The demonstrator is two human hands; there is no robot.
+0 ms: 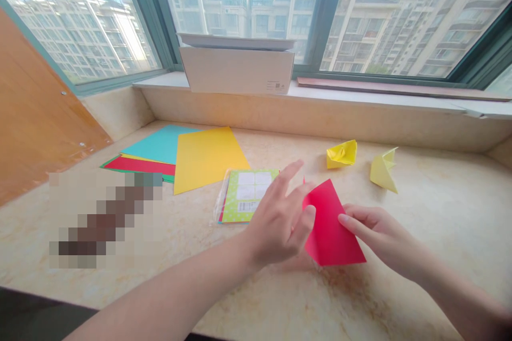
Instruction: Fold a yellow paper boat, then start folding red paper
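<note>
A red sheet of paper point(334, 226) with a crease down it is held above the counter, partly bent open. My right hand point(372, 229) pinches its right edge between thumb and fingers. Over the sheet's left side is my left hand point(282, 218), fingers spread apart; whether it touches the paper I cannot tell. Behind that hand lies a clear packet of paper with a green dotted label point(250, 197), partly covered by the fingers. Beyond the red sheet stand a folded yellow paper piece point(341, 155) and a paler yellow folded one point(384, 170).
Loose coloured sheets lie at the left: a yellow one point(210, 157), a blue one point(160, 143) and a red one point(138, 165). A white box point(238, 70) stands on the window sill. One patch at the left is pixelated. The counter's front edge point(90, 306) runs along the bottom left.
</note>
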